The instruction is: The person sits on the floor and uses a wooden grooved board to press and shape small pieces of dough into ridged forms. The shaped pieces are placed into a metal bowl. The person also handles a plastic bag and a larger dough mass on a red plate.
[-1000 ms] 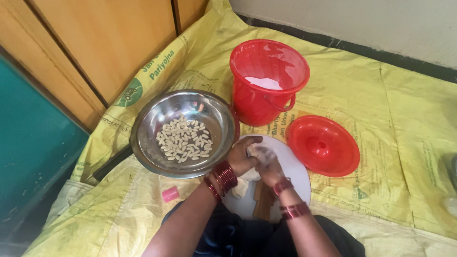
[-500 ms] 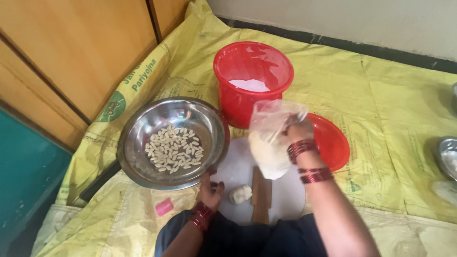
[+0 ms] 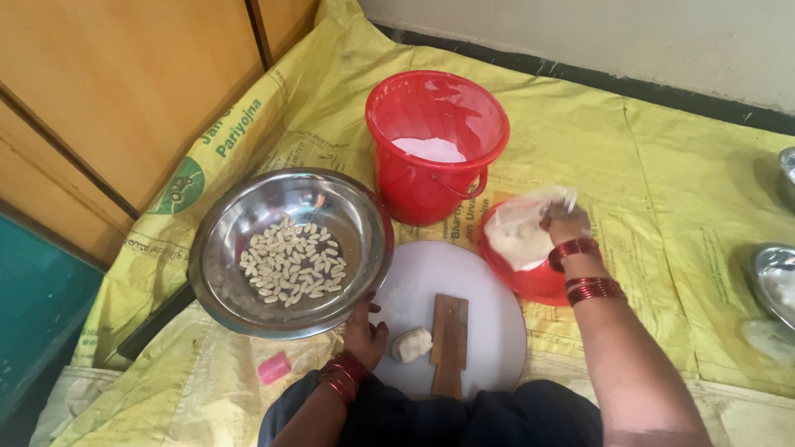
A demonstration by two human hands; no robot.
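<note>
Setting: A person sits on a yellow woven plastic sheet [image 3: 662, 165] spread over the floor, a round white board [image 3: 480, 290] directly in front of the lap.

Right hand: The right hand [image 3: 566, 225] is raised over the red lid [image 3: 534, 281], fingers closed around the gathered top of a clear plastic bag of pale dough [image 3: 517, 232], so the bulk hangs below and to the left of the fingers.

Left hand: The left hand [image 3: 364, 331] rests at the near edge of the board, beside the rim of the steel bowl [image 3: 224, 248]; fingers appear loosely curled, though the view is too tight to say whether they grip anything.

Dough lump: A small dough piece [image 3: 411, 343] lies on the board just right of the left fingers, close but apparently not touching.

Wooden block: A flat wooden piece [image 3: 450, 343] lies beside the lump, within reach.

Bowl contents: Small shaped dough pieces [image 3: 290, 265], collected at the bottom.

Bucket: A red bucket [image 3: 435, 157], open, holds white flour behind the board.

Also seen: a small pink object [image 3: 273, 367] on the sheet.
</note>
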